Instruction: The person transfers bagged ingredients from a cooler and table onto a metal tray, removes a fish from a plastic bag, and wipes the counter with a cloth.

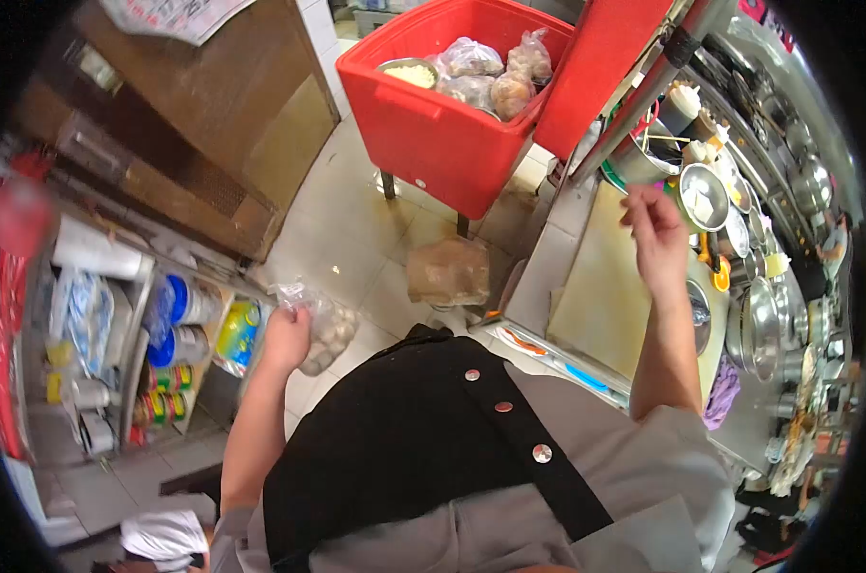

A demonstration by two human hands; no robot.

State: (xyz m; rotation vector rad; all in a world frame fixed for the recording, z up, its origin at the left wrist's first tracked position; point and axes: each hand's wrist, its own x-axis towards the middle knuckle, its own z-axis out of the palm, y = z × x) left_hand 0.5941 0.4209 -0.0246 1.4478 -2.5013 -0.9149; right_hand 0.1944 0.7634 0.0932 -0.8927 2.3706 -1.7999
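My left hand (289,336) is closed on the gathered top of a clear plastic bag (333,336). Several round, pale pieces show through the plastic; their exact kind I cannot tell. The bag hangs low at my left side, above the tiled floor. My right hand (654,227) is raised over the far end of a pale cutting board (590,286), near a steel bowl (703,196). Its fingers are loosely bent and somewhat apart, slightly blurred, with nothing visible in them.
Ahead stands a red cooler bin (433,143), lid raised, holding bagged food and a bowl. A brown package (448,271) lies low in front of it. Shelves with jars (180,349) line the left. Steel bowls and pans (762,329) crowd the right counter.
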